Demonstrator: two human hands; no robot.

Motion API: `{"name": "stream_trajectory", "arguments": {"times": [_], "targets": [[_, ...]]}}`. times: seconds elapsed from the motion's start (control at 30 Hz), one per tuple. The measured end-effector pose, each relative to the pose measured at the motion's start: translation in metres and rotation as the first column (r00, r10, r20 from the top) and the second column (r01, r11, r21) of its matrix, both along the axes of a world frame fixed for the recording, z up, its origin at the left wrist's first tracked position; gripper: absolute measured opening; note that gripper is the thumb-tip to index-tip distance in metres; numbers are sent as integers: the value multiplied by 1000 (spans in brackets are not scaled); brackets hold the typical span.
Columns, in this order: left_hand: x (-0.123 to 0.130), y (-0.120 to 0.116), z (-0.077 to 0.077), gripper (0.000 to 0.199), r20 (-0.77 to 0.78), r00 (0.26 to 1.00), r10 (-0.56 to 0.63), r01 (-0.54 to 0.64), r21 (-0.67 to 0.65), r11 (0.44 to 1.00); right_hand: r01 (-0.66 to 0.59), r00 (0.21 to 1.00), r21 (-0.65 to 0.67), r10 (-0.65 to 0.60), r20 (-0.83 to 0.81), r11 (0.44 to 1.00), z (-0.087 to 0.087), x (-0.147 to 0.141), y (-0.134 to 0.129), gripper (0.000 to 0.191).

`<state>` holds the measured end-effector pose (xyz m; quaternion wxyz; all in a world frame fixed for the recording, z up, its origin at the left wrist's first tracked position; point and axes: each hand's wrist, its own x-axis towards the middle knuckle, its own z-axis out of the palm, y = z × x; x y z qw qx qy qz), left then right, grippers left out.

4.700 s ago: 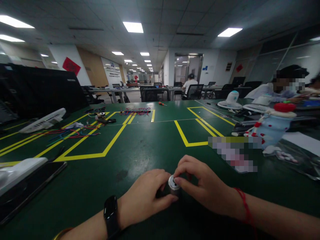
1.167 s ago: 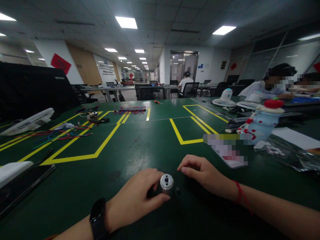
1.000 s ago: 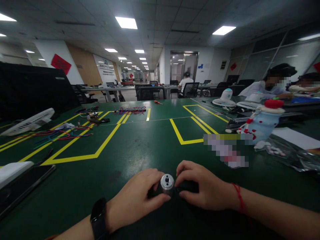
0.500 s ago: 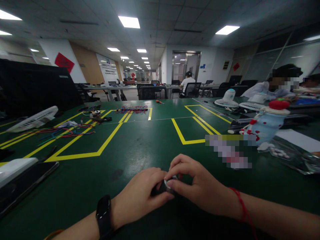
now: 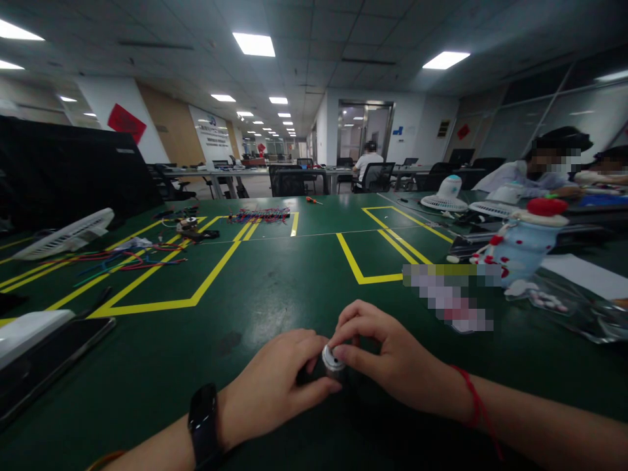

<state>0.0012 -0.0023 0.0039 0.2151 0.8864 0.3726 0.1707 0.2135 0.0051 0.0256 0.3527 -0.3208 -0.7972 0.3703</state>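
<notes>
A small silver metal cylinder (image 5: 334,370) stands on the green table near its front edge, with a dark hole visible in its pale round top. My left hand (image 5: 275,376) curls round its left side, thumb along the near face and fingers behind. My right hand (image 5: 387,366) bends over it from the right. Its thumb and index fingertip meet the top rim in a pinch. Whether a tiny part sits between those fingertips is hidden. A black watch is on my left wrist and a red string on my right.
On the left lie a phone (image 5: 59,363), a white fan (image 5: 66,234) and loose coloured wires (image 5: 142,258). To the right are a blue snowman-like jar (image 5: 524,245), a plastic bag (image 5: 569,301) and white fans (image 5: 444,196). Another person (image 5: 530,163) sits at the far right.
My right thumb and fingers have shifted slightly up and right, uncovering more of the cylinder's top and its hole. My left hand stays where it was.
</notes>
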Motion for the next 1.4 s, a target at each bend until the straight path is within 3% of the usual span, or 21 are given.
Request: {"name": "stream_trajectory", "arguments": {"times": [0.13, 0.3, 0.4, 0.63, 0.83, 1.03, 1.17, 1.23, 1.33, 1.4], "targets": [[0, 1, 0, 18, 3, 1000, 7, -7, -1, 1000, 17, 1000, -15, -17, 4, 1000, 1, 6, 0, 16], [0, 0, 2, 23, -16, 999, 28, -28, -5, 1000, 155, 986, -252, -165, -22, 955, -13, 23, 17, 22], [0, 1, 2, 22, -20, 1000, 18, -18, -15, 1000, 219, 975, -305, -220, 31, 927, -21, 27, 26, 19], [0, 1, 1, 22, -13, 1000, 19, -19, -25, 1000, 165, 979, -134, -146, 141, 977, -22, 24, 21, 14], [1, 2, 2, 20, -21, 1000, 19, -19, -20, 1000, -37, 940, 142, -14, 341, 989, -20, 21, 15, 9], [0, 1, 1, 18, -15, 1000, 10, -11, -13, 1000, 69, 995, 42, -72, 74, 997, -10, 10, 8, 11], [0, 0, -1, 17, -10, 1000, 7, -7, -15, 1000, 19, 1000, 64, -19, -10, 998, -5, -2, 2, 7], [0, 1, -2, 18, -8, 1000, 9, -9, -13, 1000, 62, 996, 53, -58, -61, 997, -3, -1, 3, 6], [1, 2, -1, 20, -12, 1000, 20, -20, -12, 1000, 104, 993, 28, -103, -51, 994, -2, 10, 8, 10], [1, 2, 0, 20, -14, 1000, 23, -23, -16, 1000, 48, 997, 23, -50, 55, 999, -4, 21, 11, 10]]}}
